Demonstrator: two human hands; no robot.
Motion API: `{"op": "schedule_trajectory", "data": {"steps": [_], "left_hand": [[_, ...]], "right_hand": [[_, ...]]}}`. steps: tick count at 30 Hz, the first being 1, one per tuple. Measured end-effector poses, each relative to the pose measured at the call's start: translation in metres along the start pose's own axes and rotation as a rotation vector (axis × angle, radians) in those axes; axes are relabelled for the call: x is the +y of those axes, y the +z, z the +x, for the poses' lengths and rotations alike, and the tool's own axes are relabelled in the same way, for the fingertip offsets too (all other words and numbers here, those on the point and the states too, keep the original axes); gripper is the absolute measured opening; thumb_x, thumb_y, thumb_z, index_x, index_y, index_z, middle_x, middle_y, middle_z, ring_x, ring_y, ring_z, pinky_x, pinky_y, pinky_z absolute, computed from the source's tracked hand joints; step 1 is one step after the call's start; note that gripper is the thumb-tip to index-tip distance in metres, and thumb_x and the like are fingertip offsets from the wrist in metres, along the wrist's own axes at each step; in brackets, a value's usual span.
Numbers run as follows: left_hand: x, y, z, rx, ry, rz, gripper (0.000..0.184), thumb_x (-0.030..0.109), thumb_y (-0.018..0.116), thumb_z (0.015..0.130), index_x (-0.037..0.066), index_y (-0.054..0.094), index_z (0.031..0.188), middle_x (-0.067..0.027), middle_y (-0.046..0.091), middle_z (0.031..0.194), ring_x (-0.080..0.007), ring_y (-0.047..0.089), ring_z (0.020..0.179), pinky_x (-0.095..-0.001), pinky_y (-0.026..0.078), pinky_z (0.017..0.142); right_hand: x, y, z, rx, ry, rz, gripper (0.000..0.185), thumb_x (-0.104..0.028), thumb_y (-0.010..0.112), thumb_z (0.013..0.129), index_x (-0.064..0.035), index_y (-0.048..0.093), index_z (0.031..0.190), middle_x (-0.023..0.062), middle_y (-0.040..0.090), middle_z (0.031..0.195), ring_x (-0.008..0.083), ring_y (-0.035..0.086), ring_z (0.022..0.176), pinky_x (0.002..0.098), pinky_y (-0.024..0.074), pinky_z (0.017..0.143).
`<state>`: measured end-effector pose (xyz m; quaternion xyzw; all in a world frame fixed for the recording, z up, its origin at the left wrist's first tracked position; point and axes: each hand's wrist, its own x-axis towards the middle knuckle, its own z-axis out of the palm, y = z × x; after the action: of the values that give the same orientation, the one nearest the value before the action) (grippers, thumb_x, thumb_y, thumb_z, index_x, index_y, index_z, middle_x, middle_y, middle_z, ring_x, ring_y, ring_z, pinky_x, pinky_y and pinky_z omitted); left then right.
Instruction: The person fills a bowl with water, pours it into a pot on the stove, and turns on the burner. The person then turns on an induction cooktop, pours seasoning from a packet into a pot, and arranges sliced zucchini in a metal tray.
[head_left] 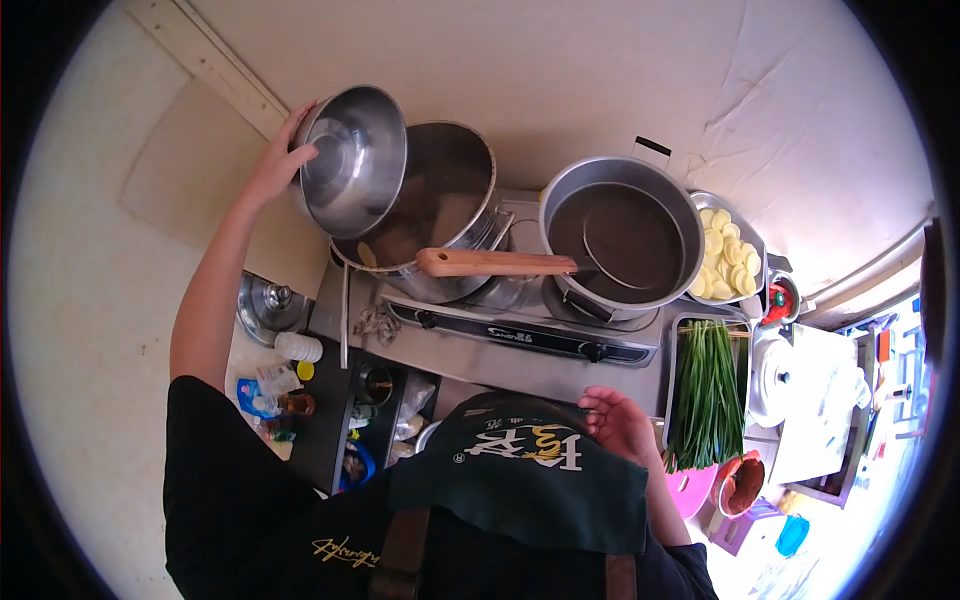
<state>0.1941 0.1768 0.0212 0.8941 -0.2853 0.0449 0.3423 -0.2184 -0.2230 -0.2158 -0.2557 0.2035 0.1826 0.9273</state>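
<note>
My left hand (287, 160) grips the rim of a steel bowl (350, 165), thumb inside and fingers behind. The bowl is tipped on its side above the left part of a large steel pot (470, 165), and no contents show in it. Dark liquid and a yellowish slice are visible in that pot. My right hand (617, 425) is near my apron (540, 490), fingers loosely bent and holding nothing. In front of it, a second pot (550, 195) contains dark liquid, and a wooden-handled utensil (495, 262) rests across its rim.
Both pots stand on a gas stove (520, 340) against the wall. At right are a dish of sliced potatoes (725, 255), a tray of green chives (710, 395) and a white lidded pot (770, 380). A crumpled rag (376, 323) lies at the stove's left front.
</note>
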Motion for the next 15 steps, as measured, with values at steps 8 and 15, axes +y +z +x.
{"op": "schedule_trajectory", "data": {"steps": [8,15], "left_hand": [[-0.024,-0.012,-0.007,0.159,-0.652,-0.425,0.071,0.022,0.05,0.076,0.005,0.03,0.142,-0.0172,0.047,0.129,-0.0273,0.047,0.119,-0.0331,0.038,0.1],[-0.049,-0.012,-0.004,0.231,0.069,0.344,0.066,0.008,0.043,0.079,0.009,0.027,0.143,-0.024,0.048,0.125,-0.0364,0.054,0.111,-0.0421,0.044,0.095]], "right_hand": [[-0.002,-0.002,0.001,-0.012,-0.007,0.002,0.041,-0.032,0.043,0.093,-0.001,0.052,0.118,0.0108,0.062,0.107,0.0151,0.056,0.08,0.0274,0.0446,0.074],[-0.004,0.003,0.005,0.017,0.004,0.0,0.04,-0.031,0.041,0.094,-0.0004,0.054,0.115,0.0108,0.063,0.103,0.0154,0.056,0.078,0.0286,0.0446,0.073]]}}
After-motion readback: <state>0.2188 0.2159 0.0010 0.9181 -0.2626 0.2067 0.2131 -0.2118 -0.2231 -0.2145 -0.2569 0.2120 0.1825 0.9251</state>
